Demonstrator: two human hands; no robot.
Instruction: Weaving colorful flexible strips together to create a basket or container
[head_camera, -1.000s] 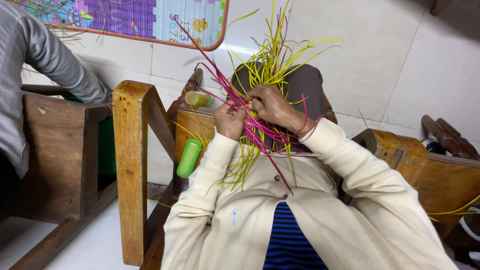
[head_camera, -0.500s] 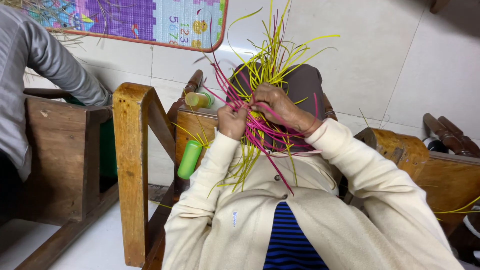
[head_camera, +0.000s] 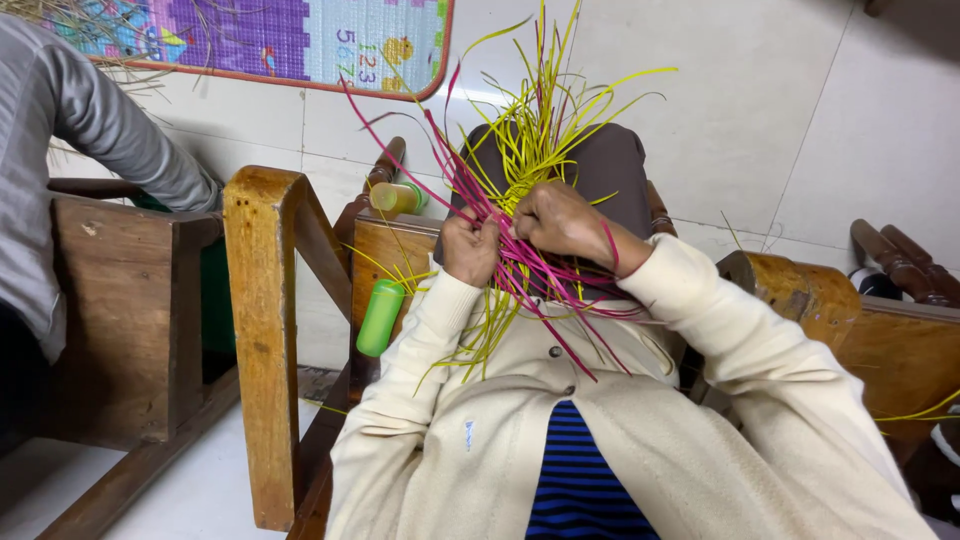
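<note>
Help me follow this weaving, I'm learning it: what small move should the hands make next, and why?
Probably draw the pink strips snug. Both the left hand and the right hand are closed on the crossing of pink and yellow-green strips, whose loose ends splay out unwoven.
</note>
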